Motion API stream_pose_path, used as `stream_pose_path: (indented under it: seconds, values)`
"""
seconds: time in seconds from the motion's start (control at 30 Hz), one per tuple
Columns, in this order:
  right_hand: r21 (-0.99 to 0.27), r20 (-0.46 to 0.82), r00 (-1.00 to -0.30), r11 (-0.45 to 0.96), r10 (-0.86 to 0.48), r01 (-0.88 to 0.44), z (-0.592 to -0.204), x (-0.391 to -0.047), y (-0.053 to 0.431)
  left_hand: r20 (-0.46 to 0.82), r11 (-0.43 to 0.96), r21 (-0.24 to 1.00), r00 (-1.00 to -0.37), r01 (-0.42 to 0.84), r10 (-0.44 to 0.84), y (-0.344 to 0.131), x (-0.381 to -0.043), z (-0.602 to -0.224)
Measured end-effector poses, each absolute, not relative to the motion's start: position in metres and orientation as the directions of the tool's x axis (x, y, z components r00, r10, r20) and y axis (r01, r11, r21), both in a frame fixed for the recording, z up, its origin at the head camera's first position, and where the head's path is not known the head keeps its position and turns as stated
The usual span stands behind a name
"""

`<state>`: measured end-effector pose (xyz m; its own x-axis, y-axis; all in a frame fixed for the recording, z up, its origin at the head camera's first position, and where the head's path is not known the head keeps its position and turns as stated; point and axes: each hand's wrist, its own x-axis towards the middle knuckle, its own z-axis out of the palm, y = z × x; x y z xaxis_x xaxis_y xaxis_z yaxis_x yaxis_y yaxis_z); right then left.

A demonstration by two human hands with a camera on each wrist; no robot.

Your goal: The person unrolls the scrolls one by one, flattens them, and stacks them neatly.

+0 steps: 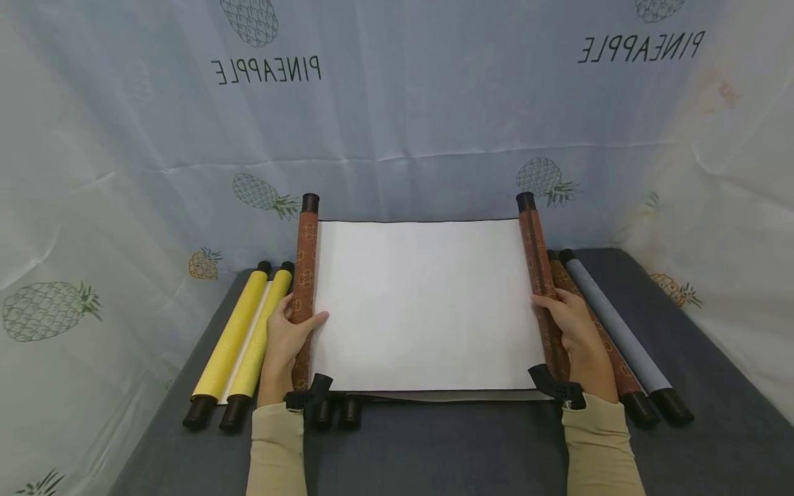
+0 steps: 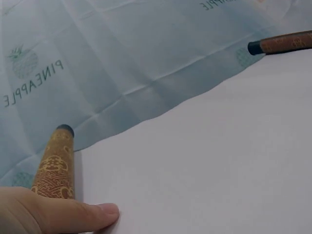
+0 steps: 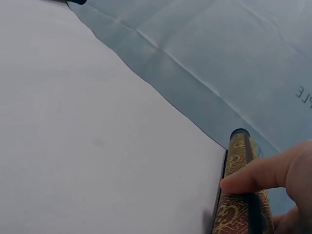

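Note:
A hanging scroll is spread between my hands, its blank white sheet (image 1: 422, 303) stretched flat. Brown patterned rolls with black end caps bound it at both sides. My left hand (image 1: 285, 341) grips the left roll (image 1: 307, 255), with the thumb reaching over onto the sheet's edge. On the other side, my right hand (image 1: 578, 334) holds the right roll (image 1: 533, 248), its thumb lying across the front; the right wrist view shows this thumb (image 3: 248, 178) on the gold-patterned cloth. The scroll appears raised above the table, its top tilted away.
On the dark grey table (image 1: 434, 455), a yellow scroll (image 1: 232, 331) with two rolls lies at left. At right lie a brown roll (image 1: 620, 365) and a grey-blue roll (image 1: 614, 331). Black end caps (image 1: 350, 413) poke out beneath the held sheet. Pineapple-printed curtains (image 1: 403, 89) surround the table.

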<state>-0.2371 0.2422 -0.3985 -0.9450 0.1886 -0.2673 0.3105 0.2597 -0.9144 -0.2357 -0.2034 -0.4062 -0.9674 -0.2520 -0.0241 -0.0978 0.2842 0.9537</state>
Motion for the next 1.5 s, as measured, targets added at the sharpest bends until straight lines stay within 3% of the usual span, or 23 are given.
stream_pose_path:
  seconds: [0.43,1.17,1.5]
  values:
    - [-0.910,-0.250,-0.917,0.248,0.310,0.332,-0.403,-0.237,0.243,-0.017,0.257,0.963,-0.964,-0.087,-0.265,-0.201,-0.235,-0.406]
    - [-0.908,-0.236,-0.921,0.266,0.310,0.322,-0.403,-0.234,0.247,-0.017,0.223,0.971,-0.957,-0.085,-0.291,-0.205,-0.235,-0.405]
    - [-0.907,-0.256,-0.924,0.259,0.285,0.331,-0.405,-0.234,0.253,-0.009,0.297,0.952,-0.974,-0.078,-0.226,-0.213,-0.235,-0.404]
